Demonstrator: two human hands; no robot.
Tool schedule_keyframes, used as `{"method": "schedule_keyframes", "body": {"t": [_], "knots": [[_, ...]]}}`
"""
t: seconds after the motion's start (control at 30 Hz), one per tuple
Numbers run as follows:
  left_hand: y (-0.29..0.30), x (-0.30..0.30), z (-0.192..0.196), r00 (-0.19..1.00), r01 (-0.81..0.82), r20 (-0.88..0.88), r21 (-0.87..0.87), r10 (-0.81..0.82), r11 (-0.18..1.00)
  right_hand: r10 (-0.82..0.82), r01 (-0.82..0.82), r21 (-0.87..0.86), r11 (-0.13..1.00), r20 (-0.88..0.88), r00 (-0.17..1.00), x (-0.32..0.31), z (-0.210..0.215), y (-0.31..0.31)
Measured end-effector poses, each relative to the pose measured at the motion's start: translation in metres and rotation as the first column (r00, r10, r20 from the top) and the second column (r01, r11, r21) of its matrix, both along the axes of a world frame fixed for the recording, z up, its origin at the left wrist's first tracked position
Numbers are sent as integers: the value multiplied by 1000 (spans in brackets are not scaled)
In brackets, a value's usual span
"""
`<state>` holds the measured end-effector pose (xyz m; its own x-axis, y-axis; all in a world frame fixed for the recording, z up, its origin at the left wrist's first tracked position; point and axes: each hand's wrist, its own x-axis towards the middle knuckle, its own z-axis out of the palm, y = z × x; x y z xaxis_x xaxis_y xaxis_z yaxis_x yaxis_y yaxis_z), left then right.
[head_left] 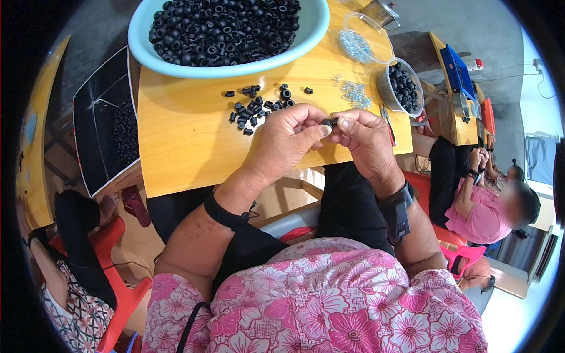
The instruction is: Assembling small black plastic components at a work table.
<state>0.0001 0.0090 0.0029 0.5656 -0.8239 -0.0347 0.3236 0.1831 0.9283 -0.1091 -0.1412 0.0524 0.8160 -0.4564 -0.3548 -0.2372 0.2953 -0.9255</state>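
Observation:
Over the table's near edge, my left hand (285,141) and my right hand (368,138) meet fingertip to fingertip. Both are closed in a pinch on a small black rubber-like piece (331,122), mostly hidden by the thumbs. Just beyond my left hand lies a loose group of short black hollow pieces (257,109). Past my right hand is a small heap of clear, bluish bits (356,95), too small to make out. A slim tool with a red handle (389,130) lies right of my right hand.
A light-blue basin (229,72) full of black pieces stands at the far side of the yellow table (176,129). At right are a tub (385,88) of round black parts and a clear container (382,36). A black-lined box (94,129) stands left. People sit on both sides.

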Motion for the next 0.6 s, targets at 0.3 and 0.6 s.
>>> {"method": "schedule_keyframes", "body": {"t": [0.3,0.6], "knots": [[2,1,-3,976,-26,215,-36,33,999,251,-257,268,928,58,966,-2,5,-11],[2,2,-4,941,-57,333,-12,57,998,304,-300,292,908,32,952,-8,5,-16]]}}
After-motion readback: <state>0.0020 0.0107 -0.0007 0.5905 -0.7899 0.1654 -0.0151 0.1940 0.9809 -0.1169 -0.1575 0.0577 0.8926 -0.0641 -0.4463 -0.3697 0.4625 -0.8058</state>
